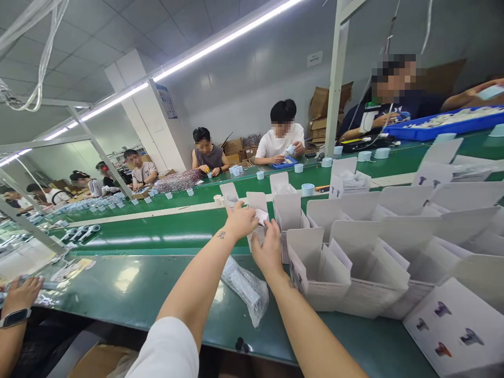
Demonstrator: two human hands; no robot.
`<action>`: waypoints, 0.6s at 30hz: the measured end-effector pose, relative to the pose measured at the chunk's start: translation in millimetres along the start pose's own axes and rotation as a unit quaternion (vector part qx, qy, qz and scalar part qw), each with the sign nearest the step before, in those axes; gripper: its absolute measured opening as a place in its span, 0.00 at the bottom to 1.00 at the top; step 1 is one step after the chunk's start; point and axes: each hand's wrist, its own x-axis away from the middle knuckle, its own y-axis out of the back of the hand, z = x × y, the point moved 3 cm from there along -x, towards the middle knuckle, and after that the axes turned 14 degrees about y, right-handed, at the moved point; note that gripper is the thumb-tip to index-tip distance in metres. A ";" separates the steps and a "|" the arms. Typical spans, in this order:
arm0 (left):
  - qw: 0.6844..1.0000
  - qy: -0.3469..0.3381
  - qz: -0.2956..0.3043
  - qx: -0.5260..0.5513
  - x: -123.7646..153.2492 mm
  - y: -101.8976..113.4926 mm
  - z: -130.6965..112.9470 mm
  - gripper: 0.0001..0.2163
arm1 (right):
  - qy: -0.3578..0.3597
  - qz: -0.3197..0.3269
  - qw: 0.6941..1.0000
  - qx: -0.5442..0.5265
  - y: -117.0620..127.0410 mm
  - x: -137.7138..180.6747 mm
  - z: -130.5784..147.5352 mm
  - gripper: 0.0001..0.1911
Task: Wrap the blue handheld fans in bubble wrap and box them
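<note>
My left hand point(241, 221) reaches forward with its fingers closed at the top of a small white carton point(256, 200), whose back flap stands up. My right hand point(269, 247) has its fingers curled against the front and right side of the same carton. A small white piece point(262, 216) shows between the two hands; I cannot tell if it is a flap or a folded paper. Below my hands, a clear plastic bag point(246, 289) with a light-coloured item inside lies on the green bench point(165, 299). Much of the carton is hidden by my hands.
Rows of open white cartons point(366, 262) crowd the right side. A printed carton point(452, 328) tilts at the near right. Light blue round parts point(307, 189) line the green conveyor point(157, 228). Co-workers sit opposite; a co-worker's hand point(22, 296) is at left.
</note>
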 end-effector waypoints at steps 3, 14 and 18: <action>0.999 0.022 0.026 0.031 -14.0 -3.0 12.2 0.11 | -0.054 0.015 0.998 -0.017 -6.2 -17.5 -3.4 0.25; 0.988 -0.054 0.145 -0.025 -1.5 -10.9 -2.6 0.15 | -0.082 0.083 0.993 0.007 8.0 6.9 7.2 0.32; 0.986 -0.011 0.120 -0.113 13.5 -13.6 -5.3 0.21 | 0.123 0.179 0.976 -0.003 71.8 26.3 56.0 0.23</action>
